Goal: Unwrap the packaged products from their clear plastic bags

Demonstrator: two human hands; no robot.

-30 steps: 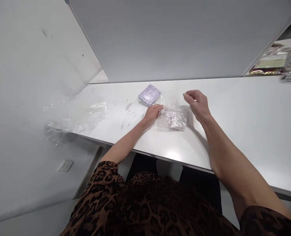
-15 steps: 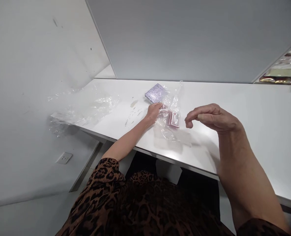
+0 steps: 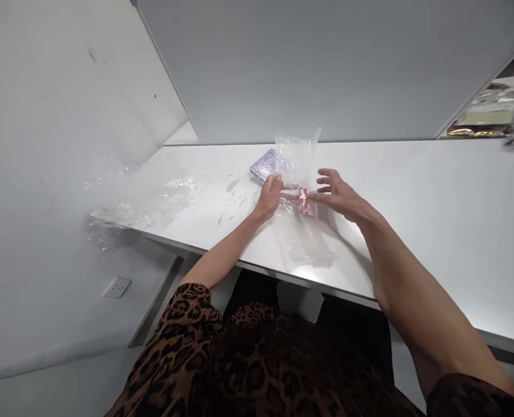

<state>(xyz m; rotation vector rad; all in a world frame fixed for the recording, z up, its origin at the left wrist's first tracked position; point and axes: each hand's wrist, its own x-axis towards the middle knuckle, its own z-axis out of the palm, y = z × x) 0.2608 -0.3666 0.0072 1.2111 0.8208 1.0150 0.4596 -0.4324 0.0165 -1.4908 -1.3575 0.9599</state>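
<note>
On the white worktop (image 3: 413, 220), the left hand (image 3: 268, 196), at nine o'clock from a small red box (image 3: 304, 202) right by its fingertips, has its grip clamped on clear film (image 3: 294, 152). At three o'clock the right hand's (image 3: 341, 200) grip is spread apart, thumb at the box's edge. Farther off, a purple packet (image 3: 262, 165) lies toward ten o'clock, before a grey panel (image 3: 304, 75) at twelve.

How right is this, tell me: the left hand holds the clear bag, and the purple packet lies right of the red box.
One thing is wrong: the purple packet lies left of the red box, as the head view shows. The left hand does hold the clear bag.
</note>
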